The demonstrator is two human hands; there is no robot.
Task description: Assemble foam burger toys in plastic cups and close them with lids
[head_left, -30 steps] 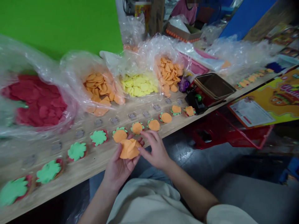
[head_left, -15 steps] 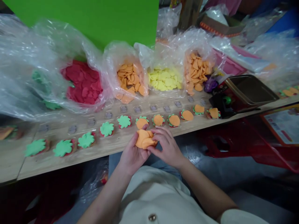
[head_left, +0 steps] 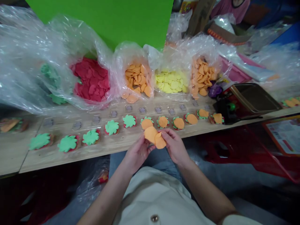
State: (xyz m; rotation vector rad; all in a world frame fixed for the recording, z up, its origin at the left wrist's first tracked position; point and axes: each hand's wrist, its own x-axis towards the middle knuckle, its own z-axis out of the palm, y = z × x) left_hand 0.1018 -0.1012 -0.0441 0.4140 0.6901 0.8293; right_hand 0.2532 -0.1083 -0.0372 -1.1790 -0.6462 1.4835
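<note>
Over the table's front edge, my left hand (head_left: 138,153) is closed on an orange foam piece (head_left: 150,134), thin and rounded. My right hand (head_left: 175,146) pinches more orange foam pieces (head_left: 160,141) that overlap it; how many are stacked cannot be made out. Just beyond my hands runs a row of small layered stacks in clear trays. Those to the right have an orange top (head_left: 163,121); those to the left end in a green leaf-shaped piece (head_left: 112,127). Behind them lie clear trays with small grey pieces (head_left: 142,110).
Open plastic bags along the back hold red pieces (head_left: 92,81), orange pieces (head_left: 138,78), yellow pieces (head_left: 172,82) and more orange pieces (head_left: 203,75). A dark lidded box (head_left: 255,97) stands at the right. Behind rises a green panel (head_left: 100,22). A person in pink (head_left: 231,9) is at the back right.
My hands have drawn slightly apart and the orange pieces are now fanned between them. Before, they lay bunched in my left hand with my right fingers on them. The view has shifted slightly.
</note>
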